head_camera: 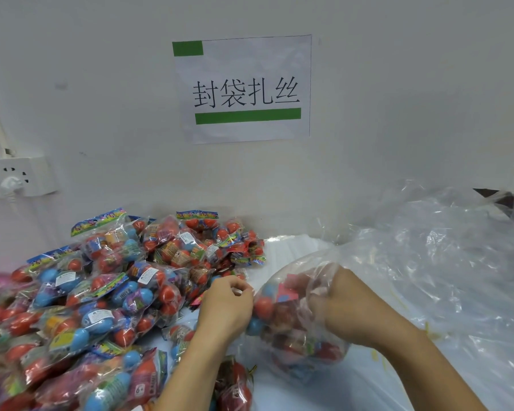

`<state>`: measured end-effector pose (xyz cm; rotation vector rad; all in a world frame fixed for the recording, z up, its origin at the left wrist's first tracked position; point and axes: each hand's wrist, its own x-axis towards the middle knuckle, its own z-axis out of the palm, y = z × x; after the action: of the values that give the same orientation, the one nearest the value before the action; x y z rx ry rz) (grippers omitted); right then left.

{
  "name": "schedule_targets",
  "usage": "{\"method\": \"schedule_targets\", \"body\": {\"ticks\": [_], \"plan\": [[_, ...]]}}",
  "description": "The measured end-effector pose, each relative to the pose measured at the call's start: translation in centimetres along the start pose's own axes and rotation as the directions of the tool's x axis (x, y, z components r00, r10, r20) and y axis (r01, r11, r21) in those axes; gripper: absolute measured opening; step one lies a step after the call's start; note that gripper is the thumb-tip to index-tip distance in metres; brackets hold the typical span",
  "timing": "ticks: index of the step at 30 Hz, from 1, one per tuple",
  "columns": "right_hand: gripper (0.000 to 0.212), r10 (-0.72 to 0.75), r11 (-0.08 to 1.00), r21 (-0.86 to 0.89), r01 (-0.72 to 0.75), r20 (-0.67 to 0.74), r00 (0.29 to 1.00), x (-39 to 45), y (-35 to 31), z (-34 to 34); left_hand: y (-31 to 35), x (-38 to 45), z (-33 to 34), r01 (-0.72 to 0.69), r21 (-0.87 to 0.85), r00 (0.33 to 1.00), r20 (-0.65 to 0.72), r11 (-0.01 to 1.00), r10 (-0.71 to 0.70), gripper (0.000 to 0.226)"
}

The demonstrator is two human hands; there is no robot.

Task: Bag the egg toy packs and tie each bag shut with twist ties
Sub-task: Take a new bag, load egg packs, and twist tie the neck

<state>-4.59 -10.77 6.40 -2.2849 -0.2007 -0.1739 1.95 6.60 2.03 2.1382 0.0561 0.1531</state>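
Egg toy packs (107, 295) heaped loose on the bench (353, 378), left of the clear bag (297, 315) being filled; heap runs back to the wall (398, 99). Clear bag sits mid-bench, already stuffed with red and blue egg packs. Right hand (343, 304) is inside the bag mouth, fingers curled round packs and film. Left hand (227, 304) at the bag's left edge, fingertips pinching the film there. Big pile of crumpled clear plastic sheeting (445, 247) right of and behind the bag. Paper sign (244, 87) with green bars on the wall above the bag. Power strip (15, 176) on the wall, far left of the bag.
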Motion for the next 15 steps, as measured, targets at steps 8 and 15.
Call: {"method": "schedule_targets", "body": {"ticks": [8,15], "plan": [[0.032,-0.033,0.983,-0.182,0.024,-0.051,0.998,-0.3,0.3,0.8,0.3,-0.2,0.0,-0.016,-0.016,0.999,0.039,1.0,0.017,0.014],[0.041,-0.167,0.981,-0.124,0.146,-0.182,0.969,0.2,0.0,1.2,0.5,-0.4,-0.2,-0.026,-0.042,0.999,0.035,0.999,0.027,0.02]]}}
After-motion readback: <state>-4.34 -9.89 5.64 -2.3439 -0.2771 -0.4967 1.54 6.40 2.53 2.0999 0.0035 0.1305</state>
